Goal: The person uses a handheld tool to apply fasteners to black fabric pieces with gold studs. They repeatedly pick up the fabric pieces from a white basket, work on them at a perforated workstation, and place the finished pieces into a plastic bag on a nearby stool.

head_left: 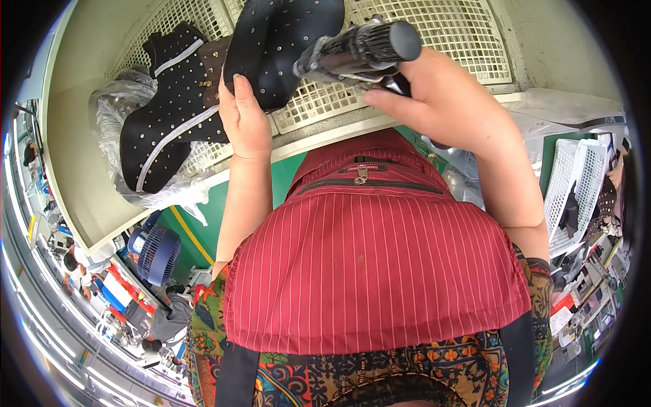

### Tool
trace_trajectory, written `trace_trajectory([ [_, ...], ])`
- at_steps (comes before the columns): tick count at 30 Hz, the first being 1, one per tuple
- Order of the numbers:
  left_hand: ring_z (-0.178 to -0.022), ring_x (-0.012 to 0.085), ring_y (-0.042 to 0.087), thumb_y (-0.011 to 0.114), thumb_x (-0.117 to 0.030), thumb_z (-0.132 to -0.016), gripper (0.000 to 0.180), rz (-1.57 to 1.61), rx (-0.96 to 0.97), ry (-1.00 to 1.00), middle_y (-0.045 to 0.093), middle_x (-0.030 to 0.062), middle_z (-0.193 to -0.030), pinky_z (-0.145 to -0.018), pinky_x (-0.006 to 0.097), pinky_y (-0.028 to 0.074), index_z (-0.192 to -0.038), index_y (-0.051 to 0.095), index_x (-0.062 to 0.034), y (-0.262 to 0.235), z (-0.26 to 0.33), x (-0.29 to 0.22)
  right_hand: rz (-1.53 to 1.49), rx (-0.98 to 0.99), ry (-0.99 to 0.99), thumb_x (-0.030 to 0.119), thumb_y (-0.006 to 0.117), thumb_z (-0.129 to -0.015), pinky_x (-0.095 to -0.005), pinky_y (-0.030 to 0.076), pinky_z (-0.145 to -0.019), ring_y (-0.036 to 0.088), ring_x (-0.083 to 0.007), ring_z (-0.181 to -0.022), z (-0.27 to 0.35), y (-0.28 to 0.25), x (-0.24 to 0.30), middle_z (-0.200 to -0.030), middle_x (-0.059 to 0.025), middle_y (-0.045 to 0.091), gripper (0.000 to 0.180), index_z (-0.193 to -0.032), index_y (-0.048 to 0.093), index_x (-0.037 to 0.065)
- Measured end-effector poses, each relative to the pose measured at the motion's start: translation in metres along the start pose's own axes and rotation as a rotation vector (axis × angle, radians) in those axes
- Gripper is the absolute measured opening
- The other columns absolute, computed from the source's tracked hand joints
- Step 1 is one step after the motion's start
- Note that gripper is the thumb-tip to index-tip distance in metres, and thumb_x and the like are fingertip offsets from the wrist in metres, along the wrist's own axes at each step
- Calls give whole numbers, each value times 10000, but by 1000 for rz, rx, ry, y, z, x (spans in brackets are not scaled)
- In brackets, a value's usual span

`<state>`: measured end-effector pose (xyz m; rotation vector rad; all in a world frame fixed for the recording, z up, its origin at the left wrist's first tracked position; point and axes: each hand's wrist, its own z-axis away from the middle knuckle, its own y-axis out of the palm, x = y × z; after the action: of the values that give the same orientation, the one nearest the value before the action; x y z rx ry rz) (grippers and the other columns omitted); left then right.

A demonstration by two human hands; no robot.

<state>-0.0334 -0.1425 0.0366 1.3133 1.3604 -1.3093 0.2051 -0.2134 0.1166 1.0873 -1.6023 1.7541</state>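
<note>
Left hand (247, 127) upright, forearm near vertical, pinching the studded black piece (268, 44), thumb on its near face; piece held above the cream grating (468, 41); right hand (444, 102) angled inward, closed around the black handheld tool (352, 53), nose toward the piece.

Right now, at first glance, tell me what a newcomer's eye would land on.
Most likely the red pinstriped apron, filling the middle of the view. Above it, the right hand grips a chunky black tool, while the left hand holds a studded black piece. At upper left, more studded black material lies by crumpled clear plastic.
</note>
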Motion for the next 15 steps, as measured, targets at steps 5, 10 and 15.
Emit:
trace_trajectory([
  [5, -1143, 221, 486, 360, -264, -987, 442, -55, 31, 49, 510, 153, -1254, -994, 323, 348, -1268, 437, 68, 4, 5, -3, 28, 168, 59, 229, 614, -817, -445, 464, -707, 590, -390, -799, -9, 9, 4, -830, -216, 611, 323, -1018, 534, -11],
  [10, -1145, 225, 490, 367, -271, -988, 448, -64, 54, 110, 515, 153, -1252, -991, 321, 354, -1267, 434, 73, 5, 4, 0, 119, 131, 94, 219, 615, -812, -437, 464, -709, 587, -395, -801, -4, -6, 9, -845, -217, 609, 333, -1033, 530, -15],
  [15, -1095, 200, 512, 393, -274, -987, 429, -105, 18, -1, 545, 140, -1211, -960, 297, 381, -1233, 474, 68, 2, 1, 4, 98, -44, 234, 198, 624, -805, -424, 458, -694, 581, -387, -775, 8, -18, 12, -839, -206, 605, 329, -1038, 533, -16],
])
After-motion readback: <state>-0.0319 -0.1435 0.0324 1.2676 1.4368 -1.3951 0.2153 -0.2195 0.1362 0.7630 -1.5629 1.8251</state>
